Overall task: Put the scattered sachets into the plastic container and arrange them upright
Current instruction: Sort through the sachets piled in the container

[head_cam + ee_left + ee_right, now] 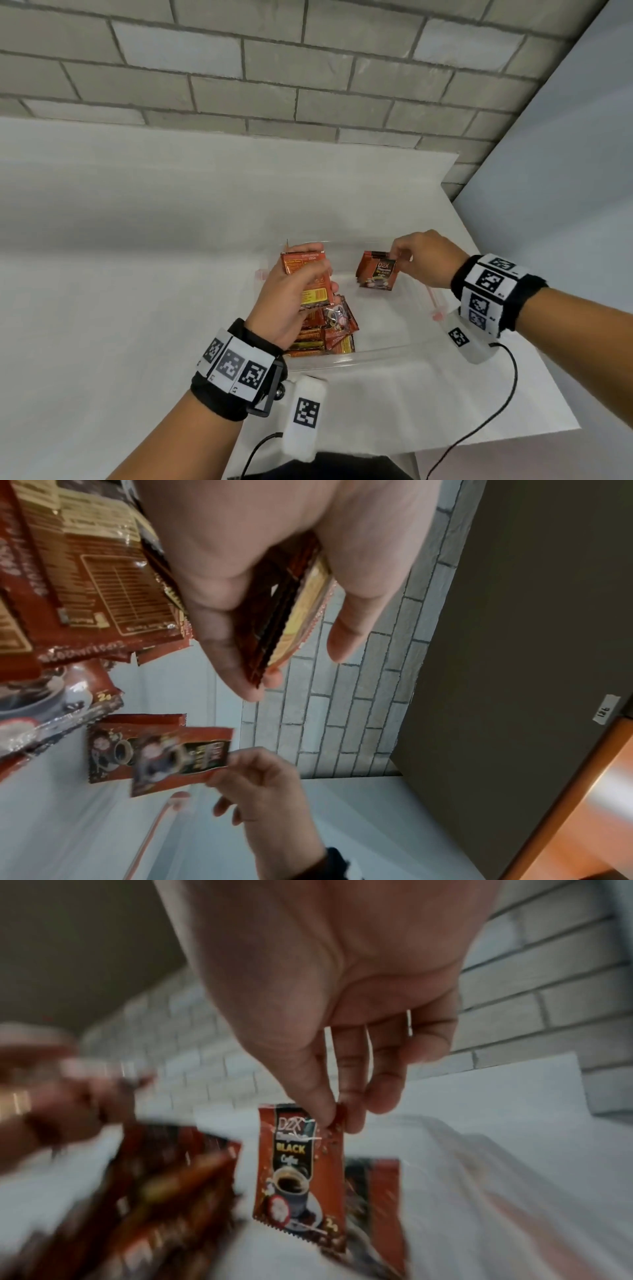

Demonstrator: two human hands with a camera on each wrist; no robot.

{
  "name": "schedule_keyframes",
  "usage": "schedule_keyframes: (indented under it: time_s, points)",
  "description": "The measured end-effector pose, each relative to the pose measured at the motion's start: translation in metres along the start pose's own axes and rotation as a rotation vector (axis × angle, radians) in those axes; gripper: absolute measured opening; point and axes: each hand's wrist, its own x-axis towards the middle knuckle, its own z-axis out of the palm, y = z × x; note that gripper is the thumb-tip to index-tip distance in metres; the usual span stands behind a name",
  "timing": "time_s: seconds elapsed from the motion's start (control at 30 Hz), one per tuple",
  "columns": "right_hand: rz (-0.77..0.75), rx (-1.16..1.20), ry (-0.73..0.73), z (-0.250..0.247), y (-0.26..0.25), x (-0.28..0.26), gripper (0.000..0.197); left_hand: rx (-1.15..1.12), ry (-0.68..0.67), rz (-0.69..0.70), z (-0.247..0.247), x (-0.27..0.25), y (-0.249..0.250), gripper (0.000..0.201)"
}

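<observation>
A clear plastic container [376,353] sits on the white table in front of me. My left hand [291,294] grips a small stack of red-brown coffee sachets [310,277] over the container's left side; the same stack [291,615] shows between thumb and fingers in the left wrist view. My right hand [407,260] pinches the top edge of one sachet [378,275] that hangs upright inside the container's far right part, with another sachet [383,1191] standing behind it. The held sachet [301,1172] reads "Black Coffee". A loose pile of sachets [329,329] lies in the container's near left.
The white table [120,257] runs to a grey brick wall [274,68] behind and ends at its right edge [520,325] near a pale wall. Cables [496,404] trail from both wrist bands over the table's front edge. A dark panel [514,615] stands beyond.
</observation>
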Motion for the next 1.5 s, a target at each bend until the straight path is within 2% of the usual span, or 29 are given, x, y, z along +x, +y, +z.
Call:
schedule_keyframes:
  time_s: [0.17, 0.3, 0.63, 1.13, 1.3, 1.4, 1.5]
  points:
    - [0.059, -0.260, -0.130, 0.009, -0.009, 0.019, 0.013, -0.018, 0.003, -0.006, -0.005, -0.002, 0.003, 0.027]
    - [0.059, -0.345, -0.150, 0.008, -0.014, 0.029, 0.005, -0.032, 0.012, -0.015, -0.010, -0.005, 0.005, 0.022]
    - [0.055, -0.478, -0.157, 0.009, -0.018, 0.039, 0.011, -0.006, 0.009, -0.030, -0.011, -0.006, 0.008, 0.022]
    - [0.017, -0.535, -0.151, 0.010, -0.019, 0.038, 0.019, 0.016, 0.025, -0.042, -0.010, -0.004, 0.002, 0.023]
    - [0.015, -0.500, -0.142, 0.008, -0.016, 0.036, 0.020, 0.007, 0.014, -0.037, -0.011, -0.002, 0.001, 0.024]
    - [0.015, -0.469, -0.123, 0.006, -0.015, 0.031, 0.021, -0.016, 0.003, -0.060, -0.013, -0.001, -0.001, 0.032]
    - [0.020, -0.338, -0.062, 0.000, -0.016, 0.021, 0.022, -0.016, -0.018, -0.094, -0.012, 0.000, -0.001, 0.038]
